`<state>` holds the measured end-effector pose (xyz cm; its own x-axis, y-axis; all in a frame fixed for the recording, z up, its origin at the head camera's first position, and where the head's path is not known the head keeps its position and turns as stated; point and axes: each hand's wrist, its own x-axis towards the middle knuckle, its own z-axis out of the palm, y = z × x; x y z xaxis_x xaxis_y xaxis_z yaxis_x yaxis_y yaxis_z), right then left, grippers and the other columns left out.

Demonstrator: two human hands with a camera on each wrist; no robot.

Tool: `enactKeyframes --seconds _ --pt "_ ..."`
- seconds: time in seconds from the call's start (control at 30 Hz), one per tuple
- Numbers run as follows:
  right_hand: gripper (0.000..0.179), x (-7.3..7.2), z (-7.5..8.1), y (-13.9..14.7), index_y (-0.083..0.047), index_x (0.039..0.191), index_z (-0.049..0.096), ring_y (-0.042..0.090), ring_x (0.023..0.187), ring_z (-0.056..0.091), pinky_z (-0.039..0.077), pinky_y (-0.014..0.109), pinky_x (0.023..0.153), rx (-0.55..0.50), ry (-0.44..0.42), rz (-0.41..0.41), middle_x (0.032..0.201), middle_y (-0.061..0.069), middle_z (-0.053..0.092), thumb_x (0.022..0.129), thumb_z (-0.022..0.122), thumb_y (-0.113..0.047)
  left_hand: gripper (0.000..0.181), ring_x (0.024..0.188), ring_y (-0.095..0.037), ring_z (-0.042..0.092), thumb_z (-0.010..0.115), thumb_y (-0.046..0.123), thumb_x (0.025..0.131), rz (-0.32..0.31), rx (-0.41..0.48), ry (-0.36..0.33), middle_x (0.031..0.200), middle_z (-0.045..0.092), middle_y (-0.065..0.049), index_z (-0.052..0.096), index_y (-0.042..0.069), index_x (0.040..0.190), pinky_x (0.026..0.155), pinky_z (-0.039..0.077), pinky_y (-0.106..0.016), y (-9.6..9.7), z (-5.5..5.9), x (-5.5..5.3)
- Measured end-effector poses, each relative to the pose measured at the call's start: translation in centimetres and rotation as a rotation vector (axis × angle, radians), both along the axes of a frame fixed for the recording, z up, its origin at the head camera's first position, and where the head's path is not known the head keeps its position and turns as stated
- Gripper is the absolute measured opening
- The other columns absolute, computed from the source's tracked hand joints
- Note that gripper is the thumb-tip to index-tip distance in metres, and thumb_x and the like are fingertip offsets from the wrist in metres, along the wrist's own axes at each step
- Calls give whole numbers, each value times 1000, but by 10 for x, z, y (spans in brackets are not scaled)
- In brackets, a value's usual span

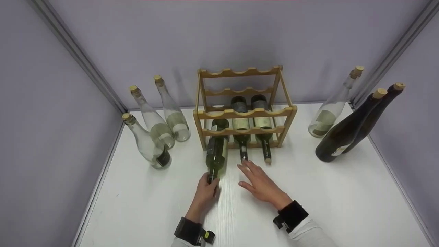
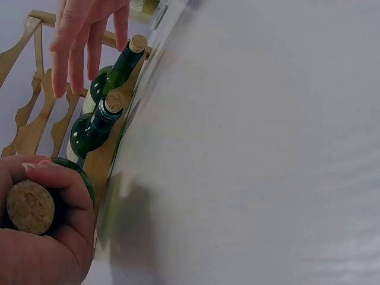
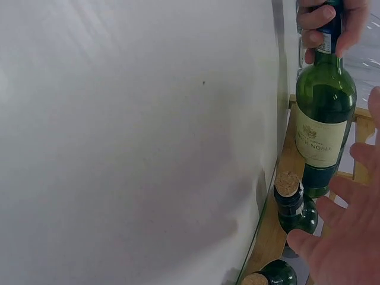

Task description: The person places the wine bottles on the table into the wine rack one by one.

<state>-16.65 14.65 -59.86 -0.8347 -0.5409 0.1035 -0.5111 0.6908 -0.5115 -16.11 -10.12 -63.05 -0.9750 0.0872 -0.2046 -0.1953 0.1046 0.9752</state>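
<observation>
My left hand (image 1: pixel 205 192) grips the neck of a green wine bottle (image 1: pixel 216 151), its fingers curled round just below the cork (image 2: pixel 31 207). The bottle's base end reaches into the lower left slot of the wooden wine rack (image 1: pixel 245 112), and its cream label faces the right wrist camera. My right hand (image 1: pixel 262 183) has its fingers spread and holds nothing, close by the neck of the middle bottle (image 1: pixel 242 139). That bottle and a right-hand bottle (image 1: pixel 264 137) lie in the rack's lower level, corks toward me.
Several clear corked bottles (image 1: pixel 176 120) stand left of the rack. At the right stand another clear bottle (image 1: pixel 331 109) and two dark bottles (image 1: pixel 343 133). Pale panel walls (image 1: pixel 164 37) enclose the white table (image 1: pixel 137 212) at the back and both sides.
</observation>
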Motion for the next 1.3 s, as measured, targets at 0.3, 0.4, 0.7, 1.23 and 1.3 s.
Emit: enactKeyframes --seconds 0.3,0.4,0.7,1.23,1.3 --pt "64 -1 -2 1 -14 155 32 31 146 19 20 52 114 -14 -3 -6 159 16 24 102 46 -48 48 45 -11 45 49 28 104 37 -25 -59 66 51 -3 39 -2 140 40 39 -25 8 0 8" --pt "64 -1 -3 1 -14 154 33 31 146 19 21 53 114 -17 5 -7 158 16 25 102 47 -48 49 49 -12 43 50 31 103 88 -109 -25 67 48 -1 44 -5 136 44 37 -26 12 -1 9" --pt "63 -2 -7 3 -12 153 34 32 145 21 23 56 112 -30 29 13 157 18 27 102 48 -45 24 55 -14 37 53 26 102 169 -151 98 65 41 2 55 3 96 50 33 -28 22 0 11" --pt "64 -5 -7 3 -11 153 34 37 144 23 23 57 112 -37 24 12 157 19 27 102 48 -45 25 58 -13 40 51 25 103 215 -90 133 67 42 2 56 1 98 53 34 -29 36 5 -11" --pt "64 -6 -7 2 -11 154 33 36 144 22 23 57 112 -34 25 10 157 19 27 102 48 -45 25 59 -14 41 51 25 103 229 -73 123 68 41 1 56 1 98 54 34 -30 37 4 -14"
